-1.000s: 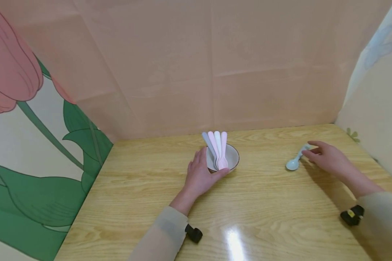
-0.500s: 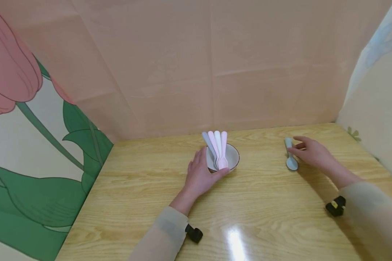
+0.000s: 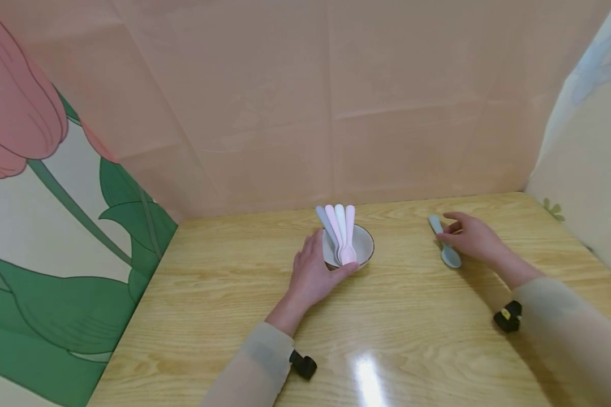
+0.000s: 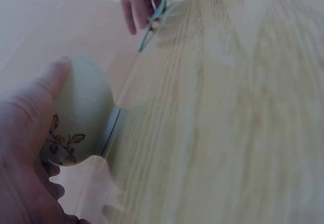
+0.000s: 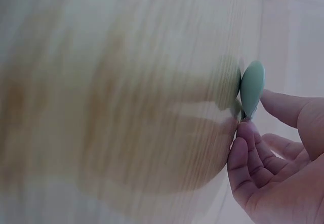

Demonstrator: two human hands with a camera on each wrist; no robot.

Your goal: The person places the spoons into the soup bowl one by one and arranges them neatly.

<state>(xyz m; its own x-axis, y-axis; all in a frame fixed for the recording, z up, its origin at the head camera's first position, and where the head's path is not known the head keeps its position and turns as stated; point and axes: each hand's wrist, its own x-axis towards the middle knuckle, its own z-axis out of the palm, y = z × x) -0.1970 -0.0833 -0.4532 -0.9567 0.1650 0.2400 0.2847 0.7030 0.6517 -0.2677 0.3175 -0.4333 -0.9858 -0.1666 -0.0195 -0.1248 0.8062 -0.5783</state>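
My left hand (image 3: 313,280) grips a small white bowl (image 3: 365,246) with a dark rim, thumb along the near side and fingers round the left. In the left wrist view, a brown leaf sprig decorates the outside of the bowl (image 4: 83,113). Several pastel spoons (image 3: 343,234), pink, white and grey-blue, stand in it with their handles leaning towards the back wall. To the right, my right hand (image 3: 472,236) pinches a pale green spoon (image 3: 451,258) by the handle, low over the table. Its rounded end (image 5: 253,87) shows beyond my fingers in the right wrist view.
The wood-grain table (image 3: 402,339) ends at a pink cloth backdrop (image 3: 265,113). A tulip-printed panel (image 3: 56,237) borders the left side, and a pale printed panel (image 3: 590,158) the right. Small black cameras (image 3: 304,364) sit at both wrists.
My right hand has moved left along with the green spoon. The spoon's handle has swung from pointing back right to pointing back left. My left hand and the bowl have stayed in place.
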